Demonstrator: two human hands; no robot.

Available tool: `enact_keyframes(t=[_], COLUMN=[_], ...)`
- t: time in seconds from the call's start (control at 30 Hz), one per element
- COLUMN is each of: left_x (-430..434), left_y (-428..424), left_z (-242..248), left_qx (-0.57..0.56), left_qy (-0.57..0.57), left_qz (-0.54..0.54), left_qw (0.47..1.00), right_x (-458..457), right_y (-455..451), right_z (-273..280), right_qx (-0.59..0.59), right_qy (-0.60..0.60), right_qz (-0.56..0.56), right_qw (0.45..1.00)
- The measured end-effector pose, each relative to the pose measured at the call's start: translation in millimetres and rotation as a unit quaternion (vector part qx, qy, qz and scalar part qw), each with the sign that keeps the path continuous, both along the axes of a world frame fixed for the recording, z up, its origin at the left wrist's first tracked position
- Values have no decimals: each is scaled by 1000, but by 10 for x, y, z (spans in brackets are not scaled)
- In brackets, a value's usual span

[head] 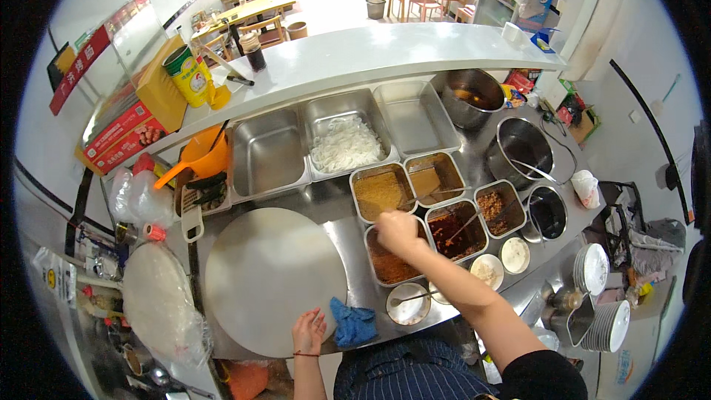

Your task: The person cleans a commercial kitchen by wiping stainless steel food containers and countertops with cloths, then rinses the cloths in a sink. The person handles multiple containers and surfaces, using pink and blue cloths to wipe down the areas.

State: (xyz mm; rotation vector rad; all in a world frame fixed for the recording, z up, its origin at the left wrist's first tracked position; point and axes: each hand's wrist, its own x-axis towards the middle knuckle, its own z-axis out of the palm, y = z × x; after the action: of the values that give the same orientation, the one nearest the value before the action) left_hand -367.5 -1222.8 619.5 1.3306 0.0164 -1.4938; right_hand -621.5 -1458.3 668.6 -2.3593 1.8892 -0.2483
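My right hand (397,233) is over the spice pans with its fingers curled. What it may grip is hidden beneath it. Under the hand lies a steel pan of reddish ground spice (394,266), and just beyond its knuckles is a pan of yellowish powder (377,191). To the right sits a pan of dark red chili oil (455,230) with a spoon in it. My left hand (309,329), loosely bent and holding nothing, is at the near edge of a large round pale board (272,283). A crumpled blue cloth (353,322) lies beside that hand.
Behind the board stand a steel tray (269,150) and a tray of white sliced food (347,147). Steel pots (519,147) occupy the right side. Small bowls (408,311) line the near edge, with stacked plates (605,328) farther right. A raised counter (361,55) runs across the back.
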Motion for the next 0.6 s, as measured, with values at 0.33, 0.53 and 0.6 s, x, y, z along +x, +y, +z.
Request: enact_keyframes(t=[0.33,0.53,0.6], left_x=[135,209,107], left_y=[28,214,156], left_z=[210,11,80], left_qx=[-8,29,32], left_qy=[1,-24,-27], left_qz=[48,83,80], left_qw=[999,996,996], right_x=[-857,-1193,-1094], right_y=[-801,-1533,-1642], right_z=[509,262,141], right_qx=[169,7,1], right_qy=[-402,-147,-110], right_qz=[-35,-87,-72], right_qw=[899,985,991])
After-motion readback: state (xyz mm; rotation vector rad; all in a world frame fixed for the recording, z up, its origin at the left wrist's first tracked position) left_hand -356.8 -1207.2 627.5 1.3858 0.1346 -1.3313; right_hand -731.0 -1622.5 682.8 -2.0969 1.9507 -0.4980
